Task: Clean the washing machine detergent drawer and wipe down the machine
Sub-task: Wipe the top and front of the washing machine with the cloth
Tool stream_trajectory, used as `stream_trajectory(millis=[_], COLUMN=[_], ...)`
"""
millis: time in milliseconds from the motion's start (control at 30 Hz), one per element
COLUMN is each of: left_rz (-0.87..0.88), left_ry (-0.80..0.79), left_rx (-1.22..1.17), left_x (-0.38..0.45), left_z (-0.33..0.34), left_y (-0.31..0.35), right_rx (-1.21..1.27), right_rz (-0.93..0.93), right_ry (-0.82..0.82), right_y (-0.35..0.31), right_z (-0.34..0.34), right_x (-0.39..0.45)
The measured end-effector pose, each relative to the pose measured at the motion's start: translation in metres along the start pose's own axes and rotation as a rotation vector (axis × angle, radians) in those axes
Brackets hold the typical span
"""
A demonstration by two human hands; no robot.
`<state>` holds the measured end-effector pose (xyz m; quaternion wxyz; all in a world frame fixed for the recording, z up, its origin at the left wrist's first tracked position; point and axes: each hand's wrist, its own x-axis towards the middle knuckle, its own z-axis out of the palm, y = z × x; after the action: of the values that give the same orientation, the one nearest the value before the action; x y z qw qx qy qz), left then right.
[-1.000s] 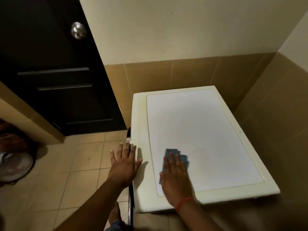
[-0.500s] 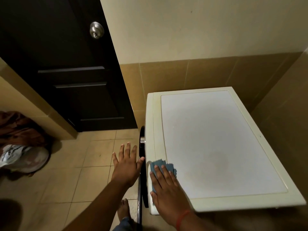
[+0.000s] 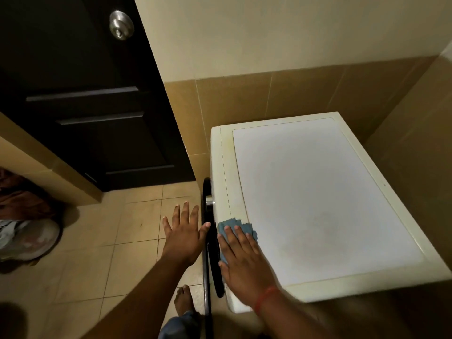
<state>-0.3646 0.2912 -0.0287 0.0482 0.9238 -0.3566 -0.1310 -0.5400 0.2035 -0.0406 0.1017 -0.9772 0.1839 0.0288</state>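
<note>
1. Head view: the right hand [image 3: 241,256] lies flat, fingers straight, pressing a blue cloth [image 3: 236,227] onto the front left corner of the washing machine [image 3: 318,192] top.
2. The left hand [image 3: 184,232] is spread wide and holds nothing, its thumb by the machine's dark door [image 3: 211,241] (whether it touches is unclear).
3. A bare foot [image 3: 184,299] stands on the tiled floor [image 3: 97,253] below.
</note>
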Motion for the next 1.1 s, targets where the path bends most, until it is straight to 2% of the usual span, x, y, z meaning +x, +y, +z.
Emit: stream_trajectory(millis=[167,333,467,533,633,667,767,800,900,933,1033,1067,1100], left_rz=[0.096,0.215,0.296,0.312,0.310,0.320,0.320,0.309,0.281,0.276,0.258,0.251,0.245], left_ry=[-0.034,-0.031,-0.016,-0.024,-0.035,-0.025,-0.003,-0.001,0.014,0.018,0.021,0.025,0.028], left_rx=[0.005,-0.004,0.001,0.010,0.003,0.003,0.019,0.019,0.038,0.043,0.051,0.058,0.060], left_x=[0.019,0.056,0.075,0.082,0.084,0.084,0.082,0.080,0.074,0.073,0.066,0.064,0.061], left_z=[-0.005,-0.017,-0.018,-0.018,-0.017,-0.017,-0.018,-0.017,-0.014,-0.013,-0.010,-0.009,-0.009], left_y=[-0.009,-0.021,-0.024,-0.022,-0.012,-0.009,0.004,0.008,0.028,0.035,0.053,0.059,0.066], right_rx=[-0.050,-0.059,-0.045,-0.042,-0.075,-0.072,-0.045,-0.057,-0.101,-0.100,-0.096,-0.085,-0.076], right_rz=[0.080,0.103,0.431,0.381,0.140,0.151,0.366,0.352,0.101,0.090,0.321,0.335,0.267], right_ry=[-0.009,0.010,0.085,0.067,0.030,0.031,0.091,0.076,0.014,0.009,0.067,0.063,0.046], right_y=[0.003,0.006,0.027,0.015,0.025,0.039,0.065,0.064,0.073,0.086,0.117,0.117,0.115], right_z=[-0.012,-0.012,-0.018,-0.015,-0.015,-0.018,-0.025,-0.024,-0.020,-0.024,-0.030,-0.029,-0.027], right_x=[0.076,0.043,0.041,0.050,0.052,0.053,0.055,0.054,0.038,0.035,0.032,0.030,0.028])
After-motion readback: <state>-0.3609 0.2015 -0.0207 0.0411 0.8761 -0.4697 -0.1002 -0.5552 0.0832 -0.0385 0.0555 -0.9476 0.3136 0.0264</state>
